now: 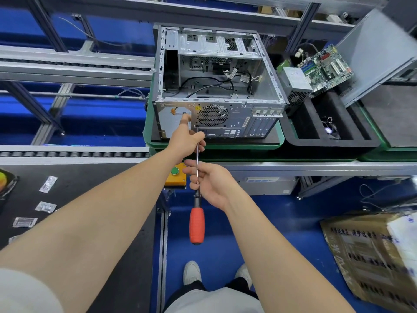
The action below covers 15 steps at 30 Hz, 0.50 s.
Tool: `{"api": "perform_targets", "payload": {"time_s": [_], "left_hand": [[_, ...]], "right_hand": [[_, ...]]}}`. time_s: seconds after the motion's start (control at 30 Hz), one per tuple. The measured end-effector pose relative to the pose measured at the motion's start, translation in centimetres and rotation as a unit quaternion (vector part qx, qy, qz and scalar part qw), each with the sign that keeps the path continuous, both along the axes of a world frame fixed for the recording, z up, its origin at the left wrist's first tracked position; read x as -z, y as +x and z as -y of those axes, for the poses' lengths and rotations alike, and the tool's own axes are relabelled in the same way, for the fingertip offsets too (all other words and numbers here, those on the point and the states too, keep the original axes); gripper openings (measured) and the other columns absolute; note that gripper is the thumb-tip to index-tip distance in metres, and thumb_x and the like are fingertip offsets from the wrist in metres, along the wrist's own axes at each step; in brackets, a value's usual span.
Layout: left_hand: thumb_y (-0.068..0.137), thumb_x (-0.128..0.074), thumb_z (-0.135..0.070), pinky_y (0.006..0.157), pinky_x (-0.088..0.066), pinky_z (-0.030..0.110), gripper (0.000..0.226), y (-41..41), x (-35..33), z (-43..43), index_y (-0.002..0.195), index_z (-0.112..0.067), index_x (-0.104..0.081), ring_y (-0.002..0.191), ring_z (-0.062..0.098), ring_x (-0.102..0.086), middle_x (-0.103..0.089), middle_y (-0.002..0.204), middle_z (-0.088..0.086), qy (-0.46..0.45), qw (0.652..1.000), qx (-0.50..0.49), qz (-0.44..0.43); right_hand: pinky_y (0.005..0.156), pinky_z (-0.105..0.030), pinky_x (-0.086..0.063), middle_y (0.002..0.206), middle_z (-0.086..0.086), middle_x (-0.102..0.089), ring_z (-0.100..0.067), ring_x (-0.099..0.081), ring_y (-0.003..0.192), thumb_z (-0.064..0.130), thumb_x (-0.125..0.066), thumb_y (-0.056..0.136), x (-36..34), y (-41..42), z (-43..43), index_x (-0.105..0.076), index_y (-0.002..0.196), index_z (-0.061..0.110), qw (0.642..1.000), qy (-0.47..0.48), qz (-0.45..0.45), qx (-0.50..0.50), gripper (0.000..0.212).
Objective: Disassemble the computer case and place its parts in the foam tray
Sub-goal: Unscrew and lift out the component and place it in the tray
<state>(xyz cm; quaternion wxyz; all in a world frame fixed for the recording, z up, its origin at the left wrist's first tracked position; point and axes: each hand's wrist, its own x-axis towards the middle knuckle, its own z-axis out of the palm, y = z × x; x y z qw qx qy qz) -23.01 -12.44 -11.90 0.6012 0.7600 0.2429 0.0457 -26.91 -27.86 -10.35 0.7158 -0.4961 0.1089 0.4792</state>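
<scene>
The open metal computer case lies on a green pallet, its rear panel facing me and loose black cables inside. A long screwdriver with a red handle points its tip at the rear panel near the fan grille. My right hand pinches the bare shaft above the handle. My left hand steadies the shaft near the tip, its forefinger reaching onto the rear panel. The black foam tray sits right of the case and holds a power supply, a green motherboard and a small fan.
A grey side panel leans at the far right. A yellow box with a green button hangs under the conveyor edge. Small plastic bags lie on the black mat at the left. A cardboard box stands on the blue floor.
</scene>
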Motion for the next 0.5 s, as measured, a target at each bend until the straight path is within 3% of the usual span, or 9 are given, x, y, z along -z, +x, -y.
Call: {"api": "perform_targets", "payload": {"time_s": [0.1, 0.17, 0.3, 0.5], "left_hand": [[0.098, -0.055, -0.012, 0.066, -0.06, 0.038, 0.045, 0.0, -0.1, 0.1, 0.131, -0.027, -0.028, 0.065, 0.025, -0.072, -0.075, 0.082, 0.01, -0.003, 1.0, 0.001, 0.003], [0.098, -0.055, -0.012, 0.066, -0.058, 0.036, 0.048, 0.0, 0.0, 0.1, 0.136, -0.025, -0.028, 0.064, 0.023, -0.072, -0.075, 0.082, 0.01, -0.004, 1.0, 0.001, 0.001], [0.099, -0.056, -0.013, 0.062, -0.056, 0.031, 0.056, 0.0, 0.1, 0.1, 0.142, -0.029, -0.025, 0.064, 0.021, -0.072, -0.075, 0.083, 0.012, -0.021, 1.0, 0.0, -0.002], [0.099, -0.056, -0.01, 0.057, -0.054, 0.027, 0.046, 0.3, 0.4, 0.5, 0.13, -0.031, -0.029, 0.059, 0.019, -0.07, -0.074, 0.078, 0.012, -0.039, 0.999, -0.02, 0.006]], "right_hand": [[0.067, -0.031, -0.062, 0.095, -0.017, -0.079, -0.018, -0.075, 0.075, 0.004, -0.041, 0.111, -0.4, 0.5, 0.2, -0.063, 0.121, -0.005, 1.0, 0.03, -0.001, -0.004, 0.026], [0.07, -0.035, -0.065, 0.092, -0.02, -0.079, -0.024, -0.08, 0.083, 0.002, -0.041, 0.111, -0.7, 0.6, 0.1, -0.062, 0.116, -0.006, 1.0, 0.017, 0.003, -0.006, 0.023], [0.065, -0.035, -0.065, 0.081, -0.017, -0.079, -0.024, -0.08, 0.076, 0.001, -0.045, 0.11, -1.4, 0.6, -0.4, -0.062, 0.111, -0.005, 0.999, -0.039, 0.004, -0.021, 0.018], [0.064, -0.035, -0.066, 0.077, -0.015, -0.075, -0.021, -0.076, 0.064, -0.002, -0.062, 0.103, -1.8, 1.0, -0.9, -0.067, 0.107, -0.005, 0.989, -0.134, 0.061, -0.036, 0.008]]}}
